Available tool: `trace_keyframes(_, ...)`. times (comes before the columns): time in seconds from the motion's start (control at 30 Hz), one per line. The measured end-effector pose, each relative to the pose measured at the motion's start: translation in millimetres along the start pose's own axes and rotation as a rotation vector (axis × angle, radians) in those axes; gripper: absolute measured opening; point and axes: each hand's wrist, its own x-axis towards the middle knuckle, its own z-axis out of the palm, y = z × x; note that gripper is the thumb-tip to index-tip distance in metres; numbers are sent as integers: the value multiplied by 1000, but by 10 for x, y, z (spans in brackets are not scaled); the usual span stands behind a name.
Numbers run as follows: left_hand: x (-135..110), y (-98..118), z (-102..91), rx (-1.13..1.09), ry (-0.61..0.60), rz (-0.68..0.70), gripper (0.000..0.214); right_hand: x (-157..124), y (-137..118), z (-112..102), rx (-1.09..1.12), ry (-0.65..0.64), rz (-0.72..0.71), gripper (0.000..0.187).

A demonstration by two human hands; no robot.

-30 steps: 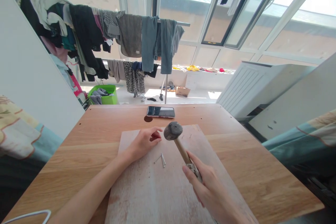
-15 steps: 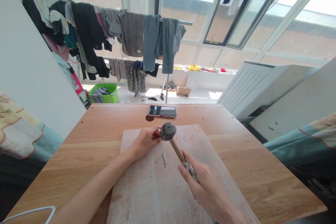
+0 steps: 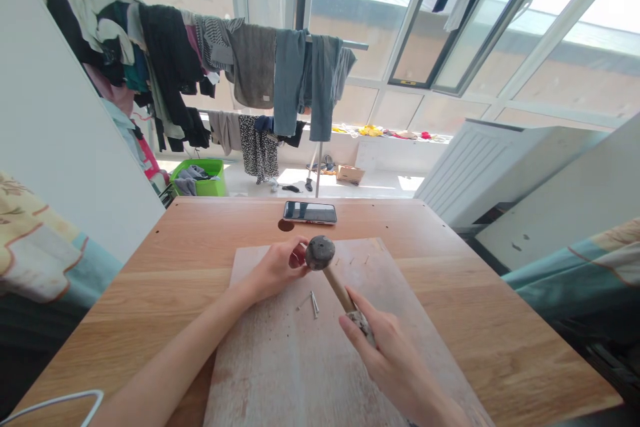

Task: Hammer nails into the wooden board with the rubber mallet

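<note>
Right grip [image 3: 387, 343] clasps the hammer [image 3: 320, 252] above the pale board [image 3: 300, 367].

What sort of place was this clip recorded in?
Probably a home, perhaps an enclosed balcony or sunroom used for drying laundry: clothes hang over a rail, a green tub holds more fabric, and large windows line the far side.

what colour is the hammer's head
Dark grey; the hammer's head shows best in the head view.
</note>
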Motion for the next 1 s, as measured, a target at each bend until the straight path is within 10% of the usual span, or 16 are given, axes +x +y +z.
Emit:
trace_keyframes(0.27,-197,499,-213,571,-454,-10,16,-248,222,9,23,96,104,70)
trace_keyframes(0.5,-257,654,-76,637,-491,82,10,-396,367,-26,-47,102,97,64)
trace_keyframes(1.0,-125,428,-454,563,-291,-73,15,-407,352,-6,-4,107,151,62)
